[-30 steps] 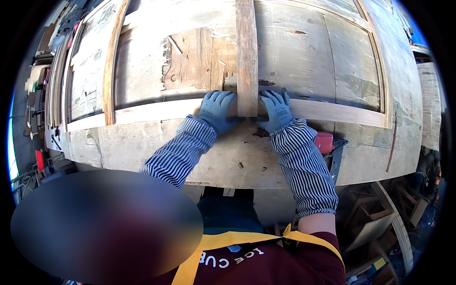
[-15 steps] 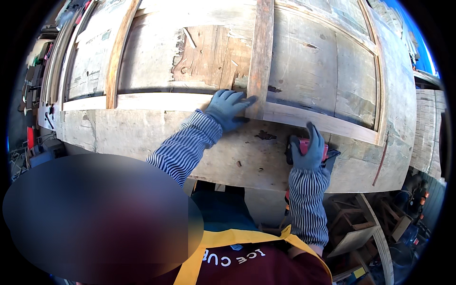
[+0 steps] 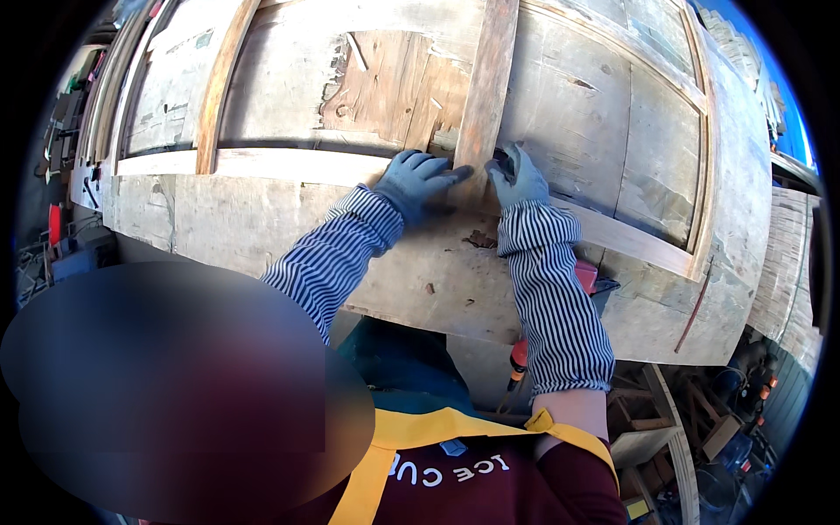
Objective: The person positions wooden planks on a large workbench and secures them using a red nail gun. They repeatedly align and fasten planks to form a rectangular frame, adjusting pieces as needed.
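A wooden frame of pale and weathered slats lies on the worn plywood tabletop (image 3: 385,262). My left hand (image 3: 418,185), in a grey-blue glove, grips the front rail (image 3: 289,164), its index finger reaching to the crosspiece (image 3: 486,96). On the crosspiece's other side my right hand (image 3: 522,178), gloved alike, has its fingers closed round the rail by the joint; its fingertips are partly hidden. A red power tool (image 3: 585,276) lies on the tabletop, largely covered by my right forearm.
A red and black handle with an orange band (image 3: 518,360) shows below the table's front edge. Wooden stools and scraps (image 3: 652,420) stand at the lower right. Stacked boards (image 3: 98,114) line the far left. A thin reddish strip (image 3: 694,306) lies on the tabletop's right part.
My right hand has left the red power tool and moved up and left to the joint of rail and crosspiece. My left hand stays at the joint.
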The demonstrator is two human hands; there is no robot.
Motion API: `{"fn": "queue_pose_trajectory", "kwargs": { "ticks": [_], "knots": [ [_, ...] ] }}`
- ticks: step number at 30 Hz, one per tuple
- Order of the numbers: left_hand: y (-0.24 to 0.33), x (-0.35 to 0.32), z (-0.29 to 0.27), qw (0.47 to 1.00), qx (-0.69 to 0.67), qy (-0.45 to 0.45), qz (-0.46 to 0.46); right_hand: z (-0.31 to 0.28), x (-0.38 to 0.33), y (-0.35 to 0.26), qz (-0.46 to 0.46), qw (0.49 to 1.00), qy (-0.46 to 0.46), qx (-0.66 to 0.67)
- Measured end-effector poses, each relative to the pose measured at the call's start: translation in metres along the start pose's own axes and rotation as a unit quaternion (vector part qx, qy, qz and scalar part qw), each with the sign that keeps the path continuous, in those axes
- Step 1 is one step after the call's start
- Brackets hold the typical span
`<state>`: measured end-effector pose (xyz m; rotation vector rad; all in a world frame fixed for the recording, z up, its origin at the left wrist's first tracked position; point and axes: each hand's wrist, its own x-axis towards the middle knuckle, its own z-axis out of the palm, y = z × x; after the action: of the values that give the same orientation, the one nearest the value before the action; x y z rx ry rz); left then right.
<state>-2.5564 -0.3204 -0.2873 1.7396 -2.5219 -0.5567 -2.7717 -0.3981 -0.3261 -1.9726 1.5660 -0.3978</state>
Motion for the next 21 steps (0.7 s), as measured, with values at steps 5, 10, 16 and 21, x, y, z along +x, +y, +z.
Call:
{"fn": "queue_pose_trajectory", "kwargs": {
  "ticks": [5,10,16,21],
  "knots": [
    [-0.003,0.001,-0.002,0.997,0.024,-0.077,-0.009,0.017,0.005,-0.003,0.050,0.989,-0.076,0.121],
    [-0.009,0.000,0.015,1.000,0.002,0.010,0.015,0.002,0.001,-0.017,0.052,0.987,-0.079,0.131],
    [-0.011,0.001,0.017,0.999,-0.017,0.045,0.026,0.006,0.001,-0.010,0.029,0.988,-0.066,0.135],
    [-0.013,0.001,0.018,0.998,-0.006,0.061,0.032,0.007,0.003,-0.009,0.031,0.991,-0.078,0.108]
  ]
}}
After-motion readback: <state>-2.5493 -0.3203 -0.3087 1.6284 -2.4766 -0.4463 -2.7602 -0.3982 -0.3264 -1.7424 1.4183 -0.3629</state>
